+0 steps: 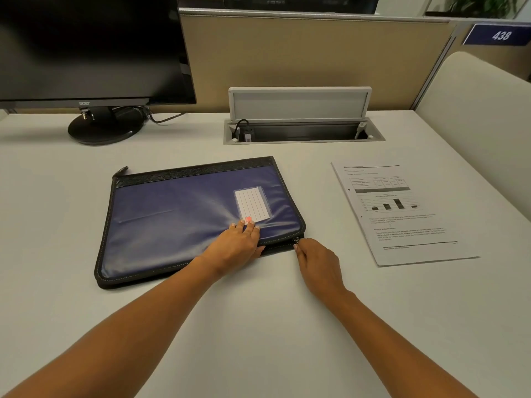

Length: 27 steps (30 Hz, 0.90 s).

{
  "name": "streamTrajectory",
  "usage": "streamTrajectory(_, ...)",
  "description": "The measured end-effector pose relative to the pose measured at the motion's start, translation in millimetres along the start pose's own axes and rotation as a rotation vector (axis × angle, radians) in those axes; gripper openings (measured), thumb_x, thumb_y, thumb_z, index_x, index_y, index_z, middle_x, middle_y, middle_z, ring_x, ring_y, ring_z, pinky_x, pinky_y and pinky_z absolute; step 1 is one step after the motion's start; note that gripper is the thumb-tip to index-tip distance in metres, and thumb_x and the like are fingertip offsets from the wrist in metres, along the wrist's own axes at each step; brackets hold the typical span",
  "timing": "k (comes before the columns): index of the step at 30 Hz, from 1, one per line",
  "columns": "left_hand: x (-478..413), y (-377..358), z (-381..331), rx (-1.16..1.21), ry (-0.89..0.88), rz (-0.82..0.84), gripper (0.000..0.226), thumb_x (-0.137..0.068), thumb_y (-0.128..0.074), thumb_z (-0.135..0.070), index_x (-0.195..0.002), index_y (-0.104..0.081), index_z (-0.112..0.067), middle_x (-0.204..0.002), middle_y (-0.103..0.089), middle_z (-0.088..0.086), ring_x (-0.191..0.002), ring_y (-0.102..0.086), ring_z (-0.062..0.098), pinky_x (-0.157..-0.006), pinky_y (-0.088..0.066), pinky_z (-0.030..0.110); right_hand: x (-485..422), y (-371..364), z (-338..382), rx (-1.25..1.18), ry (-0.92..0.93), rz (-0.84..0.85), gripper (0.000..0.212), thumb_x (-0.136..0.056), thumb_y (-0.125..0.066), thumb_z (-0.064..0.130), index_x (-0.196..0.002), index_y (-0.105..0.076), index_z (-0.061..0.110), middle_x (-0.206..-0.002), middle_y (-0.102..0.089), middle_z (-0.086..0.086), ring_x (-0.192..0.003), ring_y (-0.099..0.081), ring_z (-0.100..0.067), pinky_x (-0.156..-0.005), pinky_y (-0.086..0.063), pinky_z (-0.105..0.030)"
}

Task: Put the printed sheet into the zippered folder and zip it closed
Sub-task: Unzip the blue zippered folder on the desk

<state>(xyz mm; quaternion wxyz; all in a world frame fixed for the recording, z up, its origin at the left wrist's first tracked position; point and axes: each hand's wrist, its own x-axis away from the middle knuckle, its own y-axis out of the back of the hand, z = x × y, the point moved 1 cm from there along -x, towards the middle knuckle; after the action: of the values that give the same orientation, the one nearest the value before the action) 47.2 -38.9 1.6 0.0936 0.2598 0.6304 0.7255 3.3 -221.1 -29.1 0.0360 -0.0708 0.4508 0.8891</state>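
Folder not yet opened, sheet outside.

The zippered folder [198, 219] lies mid-bench; right hand [317, 261] pinches its zipper pull [296, 240], left hand [234, 244] presses flat, fingers spread. Printed sheet [402, 211] waits at three o'clock; everything remains.

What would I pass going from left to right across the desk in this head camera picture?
Monitor → blue zippered folder with the left hand pressing on it → right hand pinching the zipper pull at the folder's corner → printed sheet lying flat on the desk.
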Motion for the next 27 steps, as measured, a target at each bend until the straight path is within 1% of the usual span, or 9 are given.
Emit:
streamTrajectory(2, -1.7, 3.6, -2.2, -0.009, 0.013, -0.028, 0.057, -0.097, -0.028, -0.043, -0.136, -0.03, -0.001, -0.146, -0.031, 0.023, -0.135, -0.03, 0.037, -0.107, -0.032, 0.044, -0.3, 0.8, -0.6, 0.016, 0.023, -0.015, 0.021, -0.094, -0.044, 0.014, -0.077, -0.055, 0.007, -0.068, -0.048, -0.003, -0.059, -0.041, -0.014, -0.054, -0.026, -0.015)
streamTrajectory(3, -2.4, 5.1, -3.7, -0.008, 0.021, -0.039, 0.056, -0.096, -0.03, -0.044, -0.133, -0.035, -0.001, -0.144, -0.035, 0.023, -0.132, -0.035, 0.037, -0.104, -0.036, 0.044, -0.6, 1.7, -1.0, 0.021, 0.029, -0.022, 0.022, -0.094, -0.045, 0.013, -0.076, -0.055, 0.005, -0.067, -0.047, -0.003, -0.058, -0.041, -0.015, -0.054, -0.025, -0.017)
streamTrajectory(6, -3.8, 6.7, -7.0, -0.041, 0.021, -0.052, 0.052, -0.096, -0.029, -0.044, -0.125, -0.04, -0.002, -0.137, -0.043, 0.025, -0.125, -0.043, 0.039, -0.096, -0.044, 0.045, -2.4, 6.1, -3.1, 0.067, 0.068, -0.035, 0.022, -0.093, -0.046, 0.011, -0.076, -0.056, 0.002, -0.066, -0.051, -0.008, -0.056, -0.038, -0.015, -0.048, -0.02, -0.016)
streamTrajectory(9, -4.9, 4.0, -7.8, -0.066, -0.002, -0.055, 0.05, -0.098, -0.025, -0.041, -0.124, -0.038, -0.001, -0.138, -0.038, 0.031, -0.127, -0.039, 0.044, -0.099, -0.041, 0.048, -7.7, 13.0, -7.9, 0.091, 0.084, -0.011, 0.021, -0.094, -0.044, 0.011, -0.076, -0.054, 0.005, -0.069, -0.05, -0.006, -0.057, -0.038, -0.015, -0.045, -0.025, -0.012)
streamTrajectory(11, -4.4, 3.4, -6.2, -0.071, -0.024, -0.073, 0.048, -0.098, -0.023, -0.039, -0.122, -0.039, -0.001, -0.136, -0.039, 0.032, -0.126, -0.039, 0.044, -0.098, -0.041, 0.049, -13.8, 16.3, -10.7, 0.106, 0.071, 0.002, 0.022, -0.094, -0.042, 0.012, -0.073, -0.046, 0.012, -0.07, -0.045, -0.002, -0.058, -0.039, -0.016, -0.048, -0.026, -0.017)
streamTrajectory(13, -4.2, 3.2, -4.5, -0.077, -0.048, -0.093, 0.046, -0.099, -0.022, -0.037, -0.12, -0.04, -0.001, -0.133, -0.042, 0.032, -0.125, -0.041, 0.045, -0.097, -0.042, 0.049, -20.0, 17.8, -11.8, 0.118, 0.044, 0.007, 0.023, -0.095, -0.041, 0.013, -0.071, -0.04, 0.015, -0.07, -0.044, -0.002, -0.06, -0.04, -0.019, -0.054, -0.027, -0.024)
streamTrajectory(18, -4.0, 2.4, -2.8, -0.092, -0.084, -0.099, 0.046, -0.099, -0.02, -0.036, -0.117, -0.042, 0.0, -0.128, -0.047, 0.031, -0.123, -0.043, 0.044, -0.098, -0.042, 0.049, -40.3, 21.9, -11.4, 0.114, -0.014, 0.034, 0.024, -0.093, -0.04, 0.01, -0.069, -0.04, 0.011, -0.07, -0.046, -0.006, -0.062, -0.041, -0.022, -0.057, -0.029, -0.029)
streamTrajectory(21, -3.6, 2.3, -2.1, -0.09, -0.107, -0.101, 0.044, -0.099, -0.021, -0.035, -0.116, -0.044, -0.001, -0.125, -0.05, 0.029, -0.12, -0.045, 0.042, -0.099, -0.041, 0.048, -57.6, 23.0, -9.4, 0.12, -0.039, 0.074, 0.025, -0.093, -0.037, 0.01, -0.07, -0.045, 0.005, -0.07, -0.049, -0.01, -0.062, -0.042, -0.022, -0.058, -0.031, -0.03)
streamTrajectory(27, -3.9, 1.5, -1.9, -0.088, -0.102, -0.107, 0.045, -0.099, -0.021, -0.035, -0.117, -0.043, -0.001, -0.13, -0.046, 0.03, -0.125, -0.042, 0.043, -0.1, -0.04, 0.049, -64.2, 19.7, -9.0, 0.094, -0.057, 0.076, 0.028, -0.092, -0.036, 0.01, -0.066, -0.042, 0.005, -0.064, -0.047, -0.009, -0.058, -0.037, -0.02, -0.052, -0.028, -0.029)
